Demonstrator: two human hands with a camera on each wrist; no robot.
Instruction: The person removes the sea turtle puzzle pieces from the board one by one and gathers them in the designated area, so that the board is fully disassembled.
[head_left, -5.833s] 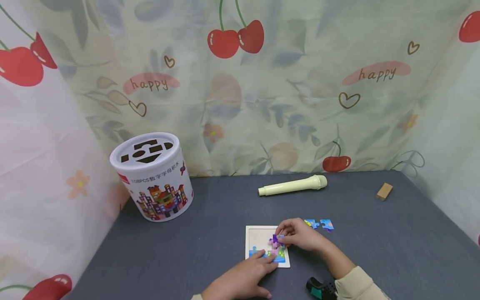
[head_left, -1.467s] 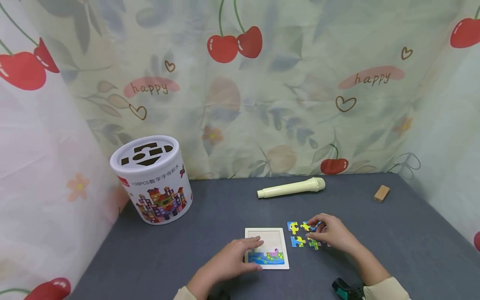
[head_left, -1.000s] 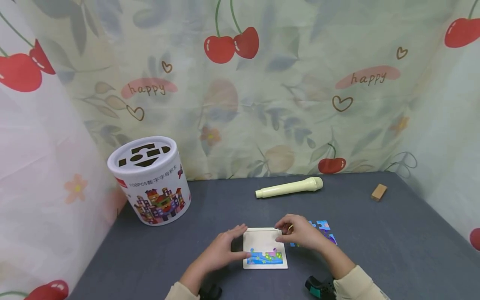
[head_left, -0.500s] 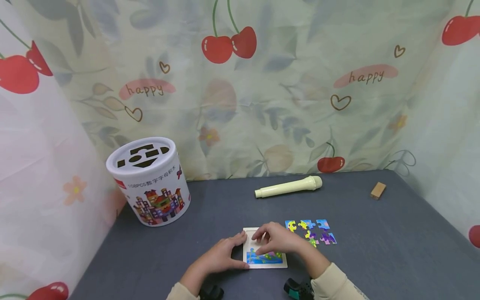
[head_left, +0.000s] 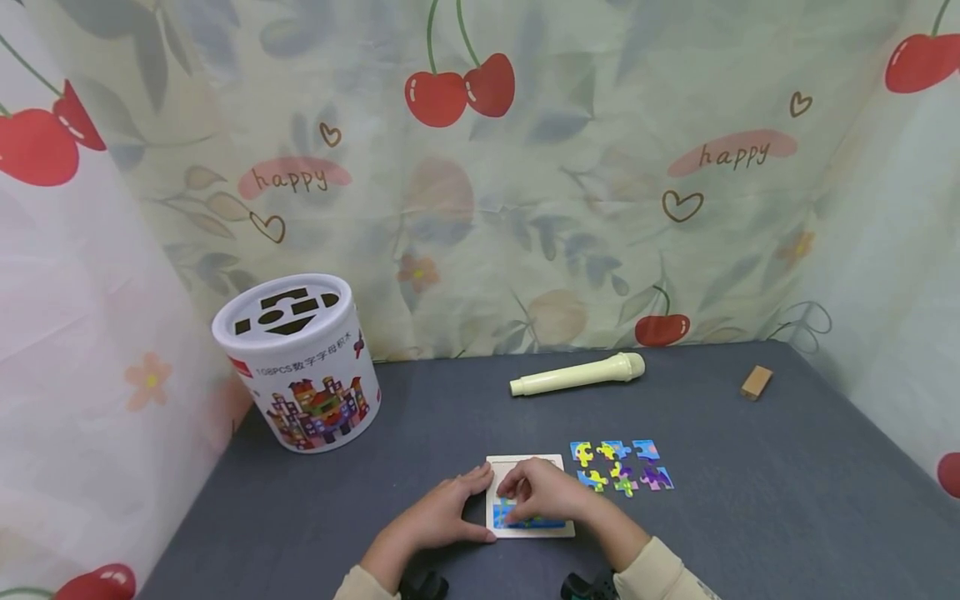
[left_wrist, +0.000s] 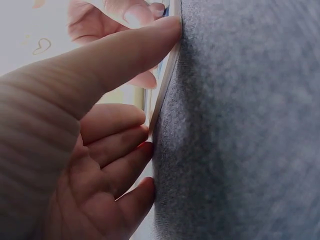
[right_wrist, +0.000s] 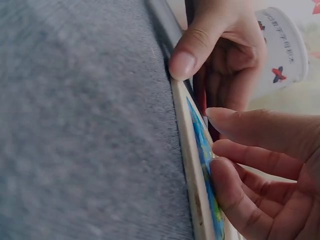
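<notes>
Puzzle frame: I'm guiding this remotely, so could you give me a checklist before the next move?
1. Puzzle frame lies flat on the table: ok.
2. Left hand touches the frame's left side: ok.
3. Six loose pieces picture side up, right of the frame: ok.
4. Microphone apart from the pieces: ok.
5. Right hand clear of the frame: not ok, it covers part.
6. Right hand pinching a piece: cannot tell, fingers hide it.

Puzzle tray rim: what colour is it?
The tray rim is pale cream; the head view shows it best.
</notes>
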